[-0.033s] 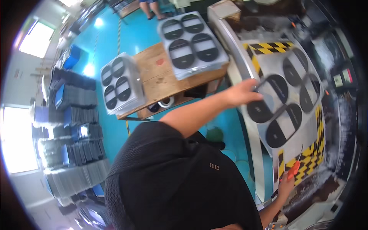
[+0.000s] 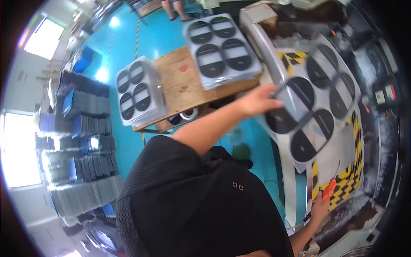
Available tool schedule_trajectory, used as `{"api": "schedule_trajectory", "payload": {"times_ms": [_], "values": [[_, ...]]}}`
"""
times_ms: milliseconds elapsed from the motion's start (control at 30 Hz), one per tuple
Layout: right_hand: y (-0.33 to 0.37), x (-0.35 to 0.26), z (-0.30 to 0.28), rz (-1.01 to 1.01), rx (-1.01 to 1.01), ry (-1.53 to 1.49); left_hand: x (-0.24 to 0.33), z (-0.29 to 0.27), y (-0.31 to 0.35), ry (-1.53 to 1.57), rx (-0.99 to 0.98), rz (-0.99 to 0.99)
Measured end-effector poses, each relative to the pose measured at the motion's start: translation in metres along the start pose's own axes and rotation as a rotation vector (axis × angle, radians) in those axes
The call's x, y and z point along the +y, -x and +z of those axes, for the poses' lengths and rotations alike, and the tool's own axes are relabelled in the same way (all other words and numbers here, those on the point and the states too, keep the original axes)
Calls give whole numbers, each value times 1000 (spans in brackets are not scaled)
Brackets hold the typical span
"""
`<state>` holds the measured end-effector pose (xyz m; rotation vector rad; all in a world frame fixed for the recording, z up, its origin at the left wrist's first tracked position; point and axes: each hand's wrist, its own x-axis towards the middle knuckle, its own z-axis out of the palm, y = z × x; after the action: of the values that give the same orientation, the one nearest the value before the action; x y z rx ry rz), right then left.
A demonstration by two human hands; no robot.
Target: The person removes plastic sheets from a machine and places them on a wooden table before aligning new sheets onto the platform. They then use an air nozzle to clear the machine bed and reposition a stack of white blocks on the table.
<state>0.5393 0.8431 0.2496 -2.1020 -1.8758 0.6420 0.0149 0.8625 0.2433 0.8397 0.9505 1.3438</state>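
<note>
My left hand (image 2: 262,101) pinches the left edge of a clear plastic sheet (image 2: 303,95) printed with several black ovals, each crossed by a pale band. The sheet hangs slightly blurred over the machine bed (image 2: 338,150) on the right, its left edge beyond the bed's white rail. Low on the right, my right hand (image 2: 319,208) is closed around an orange-handled tool (image 2: 329,190) with a thin metal shaft pointing up and away. That tool is apart from the sheet, and its exact kind is unclear.
Left of the bed, a wooden table (image 2: 177,88) bears a large stack of similar printed sheets (image 2: 222,49) and a smaller stack (image 2: 136,92). Black-and-yellow striped tape (image 2: 356,145) marks the bed. Racks of stacked panels (image 2: 90,128) line the left wall. Another person's legs (image 2: 174,9) show far off.
My left hand and the sheet have moved left, off the bed's side toward the table. The right hand with the orange-handled tool has hardly moved.
</note>
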Motion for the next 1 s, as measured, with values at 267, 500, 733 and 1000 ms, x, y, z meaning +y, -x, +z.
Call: {"api": "schedule_trajectory", "payload": {"times_ms": [267,500,733,1000], "values": [[63,-244,97,-253,-74,-52,74,-312,304,-196,799,242],[116,-336,159,-250,-230,-21,29,-441,477,-81,1170,176],[141,-361,150,-283,-173,17,12,-503,494,-1388,1290,-729],[183,-370,105,-152,-351,-54,31,-432,224,-736,713,-158]]}}
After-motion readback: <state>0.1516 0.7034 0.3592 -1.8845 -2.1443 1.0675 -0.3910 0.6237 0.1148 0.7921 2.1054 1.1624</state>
